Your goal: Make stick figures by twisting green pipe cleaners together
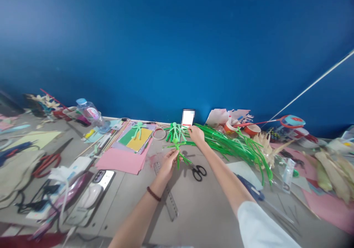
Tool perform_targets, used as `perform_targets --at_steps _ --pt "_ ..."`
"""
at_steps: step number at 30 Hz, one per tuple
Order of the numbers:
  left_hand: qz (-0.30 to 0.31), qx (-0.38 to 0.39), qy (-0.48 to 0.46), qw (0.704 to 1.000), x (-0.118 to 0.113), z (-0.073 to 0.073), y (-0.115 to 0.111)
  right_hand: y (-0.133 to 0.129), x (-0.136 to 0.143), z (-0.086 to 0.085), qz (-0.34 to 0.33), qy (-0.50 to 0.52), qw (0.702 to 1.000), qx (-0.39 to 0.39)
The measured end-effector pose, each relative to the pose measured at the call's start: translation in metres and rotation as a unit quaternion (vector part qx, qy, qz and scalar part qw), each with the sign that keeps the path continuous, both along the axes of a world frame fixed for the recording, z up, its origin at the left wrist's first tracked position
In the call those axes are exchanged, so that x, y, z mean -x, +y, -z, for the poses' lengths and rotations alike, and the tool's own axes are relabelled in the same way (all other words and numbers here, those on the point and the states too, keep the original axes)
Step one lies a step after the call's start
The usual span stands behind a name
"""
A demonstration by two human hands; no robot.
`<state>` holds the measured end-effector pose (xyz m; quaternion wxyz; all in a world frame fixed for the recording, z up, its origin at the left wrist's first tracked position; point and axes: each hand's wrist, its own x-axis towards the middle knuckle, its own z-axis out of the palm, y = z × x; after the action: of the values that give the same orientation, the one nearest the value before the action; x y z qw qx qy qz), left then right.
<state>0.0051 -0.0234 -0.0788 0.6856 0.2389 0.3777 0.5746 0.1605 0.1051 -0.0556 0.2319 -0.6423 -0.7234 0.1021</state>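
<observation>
My left hand (168, 164) is closed around a small green pipe-cleaner figure (177, 143), its head and arms showing above the fingers and its legs hanging to the right. At the back, my right hand (195, 135) reaches to the lower edge of an upright phone (188, 117) with a lit screen; its fingers are curled, and I see nothing in them. More green pipe-cleaner figures (174, 131) stand just left of the phone. Black-handled scissors (198, 172) lie between my forearms, and a clear ruler (169, 200) runs beneath my left wrist.
A heap of green pipe cleaners (229, 145) spreads right of my right hand. To the left are pink paper (124, 159), a roll of tape (159, 133), a plastic bottle (90, 111) and red-handled scissors (48, 164). A glue gun (250, 188) lies at right; a blue partition (177, 52) rises behind.
</observation>
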Motion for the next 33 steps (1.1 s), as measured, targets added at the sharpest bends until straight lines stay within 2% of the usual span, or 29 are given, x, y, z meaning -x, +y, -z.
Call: perform_targets --at_steps 4,8,12,17,20,22,25,28,33 --pt "0.005 0.003 -0.022 1.0 0.0 0.001 0.001 -0.004 -0.008 -0.027 0.022 -0.016 0.999 -0.03" --pt "0.01 -0.008 -0.046 0.999 -0.001 0.001 -0.001 -0.009 -0.023 -0.065 0.042 0.002 0.988 -0.148" --pt "0.019 -0.024 -0.044 0.999 0.0 0.0 -0.002 -0.018 -0.037 -0.1 0.023 0.047 0.972 -0.23" --pt "0.049 -0.023 -0.06 0.997 0.001 -0.001 -0.002 -0.042 -0.042 -0.131 0.032 0.179 0.916 -0.358" --pt "0.056 -0.023 -0.066 0.996 0.001 -0.002 -0.002 -0.064 -0.038 -0.144 0.036 0.288 0.875 -0.388" --pt "0.063 -0.029 -0.05 0.996 0.001 -0.003 -0.003 -0.079 -0.035 -0.151 0.042 0.353 0.852 -0.384" --pt "0.07 -0.029 -0.016 0.997 0.001 -0.004 -0.004 -0.098 -0.033 -0.153 0.051 0.422 0.834 -0.352" --pt "0.08 -0.036 -0.003 0.996 0.0 -0.006 -0.005 -0.108 -0.037 -0.148 0.082 0.457 0.816 -0.345" --pt "0.104 -0.059 0.005 0.993 -0.001 -0.005 -0.005 -0.109 -0.046 -0.135 0.121 0.504 0.778 -0.355"
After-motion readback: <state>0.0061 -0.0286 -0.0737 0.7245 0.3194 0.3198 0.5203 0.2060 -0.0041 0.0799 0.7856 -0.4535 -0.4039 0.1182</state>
